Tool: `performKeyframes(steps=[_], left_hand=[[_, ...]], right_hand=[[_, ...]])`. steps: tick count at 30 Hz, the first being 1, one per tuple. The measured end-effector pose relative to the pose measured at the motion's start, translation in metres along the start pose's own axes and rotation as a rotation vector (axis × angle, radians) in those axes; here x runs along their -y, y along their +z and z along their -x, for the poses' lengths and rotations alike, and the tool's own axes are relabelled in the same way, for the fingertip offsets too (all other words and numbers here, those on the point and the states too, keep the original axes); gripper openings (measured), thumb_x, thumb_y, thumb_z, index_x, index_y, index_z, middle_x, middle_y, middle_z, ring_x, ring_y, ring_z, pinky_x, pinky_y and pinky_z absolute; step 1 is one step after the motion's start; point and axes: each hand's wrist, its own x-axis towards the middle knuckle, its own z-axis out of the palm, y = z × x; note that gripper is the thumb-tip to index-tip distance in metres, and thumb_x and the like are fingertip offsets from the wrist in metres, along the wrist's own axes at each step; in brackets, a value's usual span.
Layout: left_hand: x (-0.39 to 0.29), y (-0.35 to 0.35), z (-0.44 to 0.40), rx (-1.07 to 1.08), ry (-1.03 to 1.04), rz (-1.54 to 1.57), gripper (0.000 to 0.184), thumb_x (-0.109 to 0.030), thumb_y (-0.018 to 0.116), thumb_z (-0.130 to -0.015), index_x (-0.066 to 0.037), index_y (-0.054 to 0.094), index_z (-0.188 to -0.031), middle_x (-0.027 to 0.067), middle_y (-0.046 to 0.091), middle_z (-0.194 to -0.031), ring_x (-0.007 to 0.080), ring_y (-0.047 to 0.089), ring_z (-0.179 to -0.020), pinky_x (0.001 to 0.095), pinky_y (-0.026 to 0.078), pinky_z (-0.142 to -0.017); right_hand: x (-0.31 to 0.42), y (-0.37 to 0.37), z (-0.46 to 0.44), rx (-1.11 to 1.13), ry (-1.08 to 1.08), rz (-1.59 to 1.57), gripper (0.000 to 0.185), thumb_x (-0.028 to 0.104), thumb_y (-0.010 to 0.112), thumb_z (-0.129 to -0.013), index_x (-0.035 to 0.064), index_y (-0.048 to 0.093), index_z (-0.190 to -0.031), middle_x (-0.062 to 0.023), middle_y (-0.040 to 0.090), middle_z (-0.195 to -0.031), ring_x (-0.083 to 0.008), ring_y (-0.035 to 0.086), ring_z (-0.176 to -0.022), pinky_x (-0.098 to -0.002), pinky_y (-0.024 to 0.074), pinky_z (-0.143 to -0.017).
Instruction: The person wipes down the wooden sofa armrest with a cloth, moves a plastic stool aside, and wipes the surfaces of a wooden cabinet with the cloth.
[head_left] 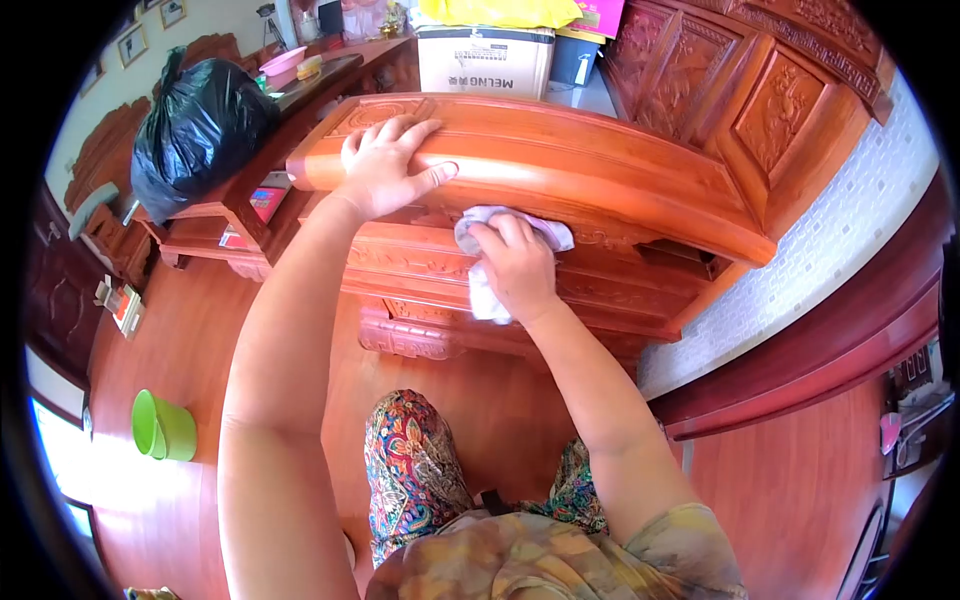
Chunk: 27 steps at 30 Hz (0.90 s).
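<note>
My left hand [388,170] lies with fingers spread on the top rail of a carved reddish-brown wooden bench [600,185]. Lower and to the right, my right hand [518,262] presses a pale, whitish-lilac cloth [490,300] against the carved side panel under that rail. The fingers are bent over the cloth, and part of it hangs down below the hand. An opening in the panel shows to the right of the cloth.
A black garbage bag [200,135] sits on a wooden table at the left. Behind the bench rail is a white cardboard box [483,65] with a yellow bag on top. A green bucket [165,425] stands on the wooden floor. A patterned wall [790,270] borders the right.
</note>
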Motion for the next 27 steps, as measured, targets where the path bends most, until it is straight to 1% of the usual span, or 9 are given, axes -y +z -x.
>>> performKeyframes(steps=[2,4,6,9,11,12,14,21,27], left_hand=[[0.001,0.002,0.0,-0.01,0.006,0.009,0.07,-0.067,0.044,-0.074,-0.023,0.042,-0.128,0.0099,0.035,-0.134,0.0281,0.025,-0.127,0.046,0.009,-0.103],[0.001,0.005,-0.001,-0.042,0.024,0.004,0.068,-0.066,0.044,-0.075,-0.024,0.042,-0.128,0.0102,0.035,-0.134,0.0282,0.025,-0.127,0.0478,0.009,-0.103],[-0.001,0.007,0.001,-0.062,0.016,0.009,0.067,-0.066,0.045,-0.075,-0.024,0.042,-0.128,0.0102,0.035,-0.134,0.0284,0.025,-0.127,0.0487,0.009,-0.103],[-0.002,0.008,0.002,-0.085,0.013,0.006,0.067,-0.066,0.045,-0.074,-0.025,0.042,-0.127,0.0101,0.035,-0.134,0.0285,0.025,-0.127,0.0499,0.008,-0.102],[0.0,0.01,0.001,-0.102,0.005,0.0,0.068,-0.067,0.044,-0.074,-0.025,0.043,-0.127,0.0099,0.034,-0.134,0.0287,0.024,-0.127,0.0498,0.008,-0.102],[0.001,0.011,0.001,-0.101,0.003,-0.001,0.068,-0.067,0.044,-0.074,-0.025,0.043,-0.127,0.0099,0.034,-0.134,0.0287,0.024,-0.127,0.0498,0.008,-0.102],[0.001,0.01,0.0,-0.084,0.004,0.004,0.069,-0.068,0.044,-0.073,-0.025,0.042,-0.128,0.0098,0.034,-0.135,0.0284,0.024,-0.127,0.0493,0.008,-0.103],[-0.005,0.001,0.0,-0.015,-0.009,0.023,0.07,-0.066,0.045,-0.074,-0.023,0.039,-0.129,0.0072,0.035,-0.134,0.0241,0.024,-0.128,0.0498,0.009,-0.103],[-0.006,0.006,0.001,-0.071,-0.022,0.004,0.069,-0.064,0.046,-0.075,-0.023,0.038,-0.13,0.007,0.035,-0.134,0.0227,0.024,-0.127,0.0505,0.009,-0.102]], right_hand=[[-0.005,-0.005,0.006,-0.06,-0.011,0.01,0.025,0.011,0.06,-0.064,0.0127,0.059,-0.089,-0.0045,0.052,-0.086,-0.0221,0.055,-0.08,-0.0347,0.0464,-0.064],[-0.021,-0.027,0.026,-0.116,0.129,-0.008,0.037,-0.001,0.062,-0.058,0.0108,0.062,-0.093,-0.0098,0.054,-0.088,-0.0277,0.055,-0.08,-0.0347,0.047,-0.07],[-0.036,-0.032,0.041,-0.21,0.223,-0.041,0.038,-0.004,0.061,-0.056,0.01,0.063,-0.092,-0.01,0.053,-0.087,-0.0282,0.055,-0.081,-0.036,0.0465,-0.071],[-0.022,-0.019,0.027,-0.196,0.176,-0.021,0.04,-0.007,0.06,-0.055,0.0086,0.062,-0.091,-0.0092,0.053,-0.086,-0.0279,0.054,-0.081,-0.0357,0.0462,-0.071],[0.001,-0.001,0.003,-0.111,0.069,-0.033,0.034,-0.003,0.06,-0.058,0.0082,0.062,-0.09,-0.0079,0.052,-0.085,-0.0267,0.055,-0.08,-0.0351,0.0463,-0.07],[0.008,0.014,-0.008,-0.13,0.012,-0.026,0.024,0.005,0.059,-0.065,0.0112,0.061,-0.088,-0.0054,0.052,-0.084,-0.0238,0.055,-0.079,-0.0337,0.047,-0.065],[0.021,0.026,-0.018,-0.089,0.053,-0.032,0.022,0.005,0.057,-0.067,0.0114,0.061,-0.088,-0.0049,0.052,-0.083,-0.0233,0.055,-0.078,-0.0333,0.0473,-0.064],[-0.028,-0.034,0.041,-0.104,0.245,-0.006,0.035,-0.003,0.058,-0.06,0.0103,0.062,-0.092,-0.0092,0.053,-0.088,-0.0276,0.054,-0.085,-0.0352,0.0454,-0.075],[-0.012,-0.018,0.023,-0.185,0.219,0.0,0.027,0.0,0.054,-0.061,0.0081,0.06,-0.086,-0.0099,0.05,-0.086,-0.0288,0.052,-0.082,-0.0383,0.044,-0.071]])
